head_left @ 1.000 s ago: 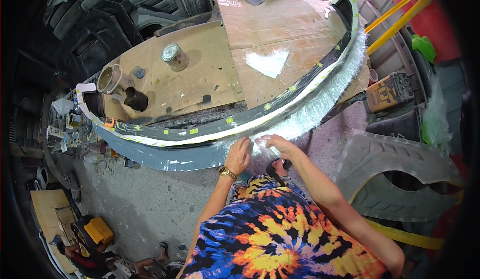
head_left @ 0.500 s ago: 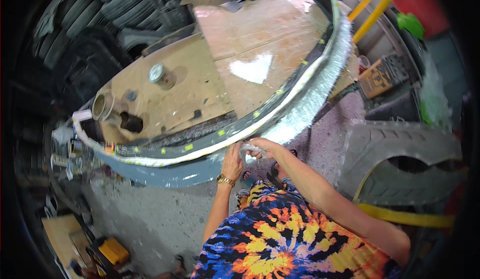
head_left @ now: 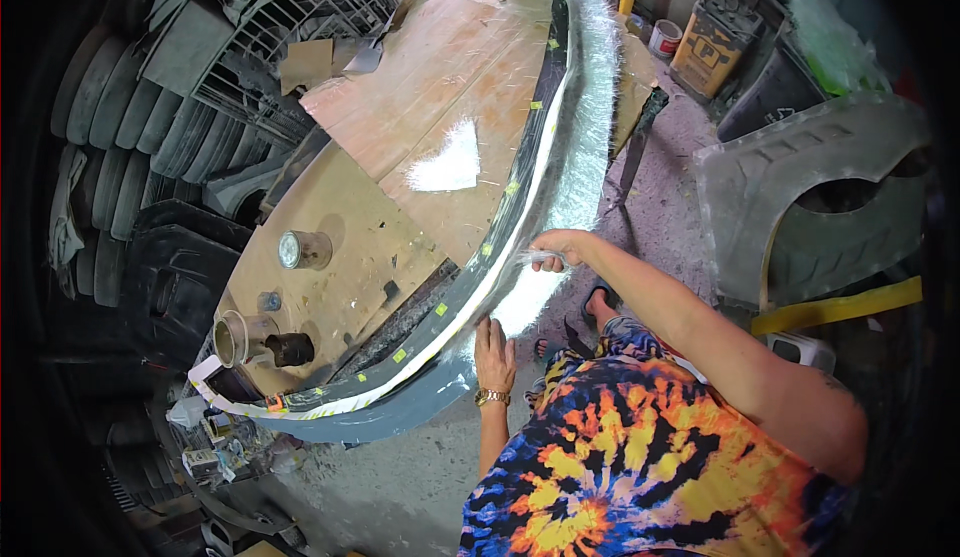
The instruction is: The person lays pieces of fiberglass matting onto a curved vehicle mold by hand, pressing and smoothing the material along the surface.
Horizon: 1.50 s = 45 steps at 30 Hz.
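Observation:
A long curved car bumper [head_left: 350, 425], grey with a white edge and small yellow tape marks, bends around a board-topped table. White fibreglass matting [head_left: 588, 147] with frayed strands covers its right part. My left hand [head_left: 494, 362] has its fingers stretched out against the grey surface at the matting's near end; it holds nothing. Farther along the curve, my right hand [head_left: 560, 247] is closed on a small tuft of fibreglass [head_left: 538, 256] at the matting's inner side. Its fingertips are partly hidden by the hand.
On the tabletop [head_left: 365, 227] stand a lidded jar [head_left: 302, 249], an open tub [head_left: 240, 339] and a dark cup [head_left: 291, 349]. A white fibreglass scrap [head_left: 448, 162] lies beyond them. To the right are a grey car fender [head_left: 730, 197] and a rectangular tin [head_left: 708, 47]. Tyres [head_left: 90, 87] fill the left.
My hands were close together at the bumper's edge and are now apart. The right hand has moved farther along the matting with the tuft; the left rests flat. The view has turned.

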Motion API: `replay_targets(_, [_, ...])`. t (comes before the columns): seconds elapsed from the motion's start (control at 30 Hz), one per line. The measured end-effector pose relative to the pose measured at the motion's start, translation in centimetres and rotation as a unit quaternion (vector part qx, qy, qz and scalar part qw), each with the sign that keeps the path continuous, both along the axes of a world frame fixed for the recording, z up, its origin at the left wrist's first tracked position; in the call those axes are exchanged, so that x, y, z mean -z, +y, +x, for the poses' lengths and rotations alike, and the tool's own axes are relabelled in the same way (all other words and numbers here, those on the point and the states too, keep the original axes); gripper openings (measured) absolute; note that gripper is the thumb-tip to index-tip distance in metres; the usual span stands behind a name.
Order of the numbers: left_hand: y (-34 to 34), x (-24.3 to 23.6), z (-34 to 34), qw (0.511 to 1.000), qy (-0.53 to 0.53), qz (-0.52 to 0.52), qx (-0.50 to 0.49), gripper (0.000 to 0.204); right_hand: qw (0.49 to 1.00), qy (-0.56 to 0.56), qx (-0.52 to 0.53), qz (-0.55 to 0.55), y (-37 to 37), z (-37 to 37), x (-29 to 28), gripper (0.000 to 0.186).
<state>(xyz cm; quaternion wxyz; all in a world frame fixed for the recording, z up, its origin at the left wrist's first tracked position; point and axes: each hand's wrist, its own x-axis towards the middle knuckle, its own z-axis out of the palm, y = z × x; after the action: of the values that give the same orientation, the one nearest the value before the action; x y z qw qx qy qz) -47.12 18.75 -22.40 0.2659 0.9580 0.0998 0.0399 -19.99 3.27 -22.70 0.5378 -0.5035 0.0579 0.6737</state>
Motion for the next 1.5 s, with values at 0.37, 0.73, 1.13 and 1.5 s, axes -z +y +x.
replay_targets(0.37, [0.3, -0.7, -2.6, 1.000, 0.001, 0.006, -0.007, 0.056, 0.995, -0.042, -0.058, 0.068, -3.0, 0.0, -4.3, 0.031])
replay_targets(0.73, [2.1, -0.7, -4.1, 0.998, 0.007, 0.029, -0.057, 0.053, 0.965, -0.166, -0.134, 0.150, 3.7, -11.2, -2.4, 0.044])
replay_targets(1.13, [4.3, -0.4, -2.4, 0.991, 0.033, -0.001, -0.130, 0.050, 0.997, -0.022, -0.071, 0.019, 8.9, -12.7, 0.7, 0.020])
replay_targets(1.5, [0.3, -1.8, -0.1, 0.981, -0.046, -0.141, -0.128, 0.040, 0.981, -0.126, -0.143, 0.041, 2.9, -7.7, -0.6, 0.021])
